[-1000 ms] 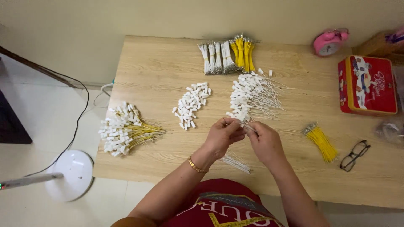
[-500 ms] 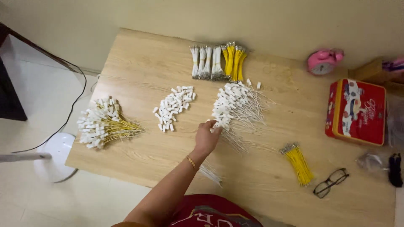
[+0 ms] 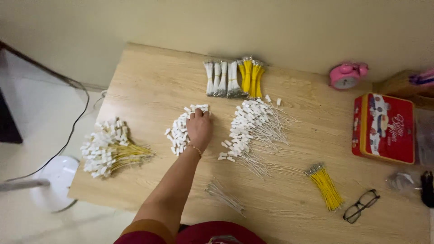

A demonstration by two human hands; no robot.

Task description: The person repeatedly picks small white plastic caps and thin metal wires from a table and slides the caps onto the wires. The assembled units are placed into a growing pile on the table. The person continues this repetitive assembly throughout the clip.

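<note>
Hand moves from the wired pile to the loose white pieces

Left hand (image 3: 199, 129) now lies palm down on the pile of small white pieces (image 3: 180, 131) in the middle of the wooden table (image 3: 149, 81). Half a second ago the same hand was on the big pile of white pieces with thin wires (image 3: 251, 129), and one second ago both hands were together in front of the body, working on something small between the fingers. So the hand has left the wired pile and gone to the left, to the loose pieces. Its fingers are spread a little and rest on the top end of this pile; I cannot tell if they pinch a piece, because the back of the hand covers them. The right hand is not in the picture now.

To my judgement, one piece was just finished and put down, and the hand is now reaching for a new white piece to begin again.

Near the table edge, just right of the forearm, lies a small bunch of bare thin wires (image 3: 224, 195). Far left is a heap of white pieces on yellow wires (image 3: 108, 151). At the back lie tied bundles, white and yellow (image 3: 233, 79). To the right are loose yellow wires (image 3: 326, 186), eyeglasses (image 3: 360, 206), a red tin box (image 3: 384, 129) and a pink alarm clock (image 3: 347, 75).
</note>
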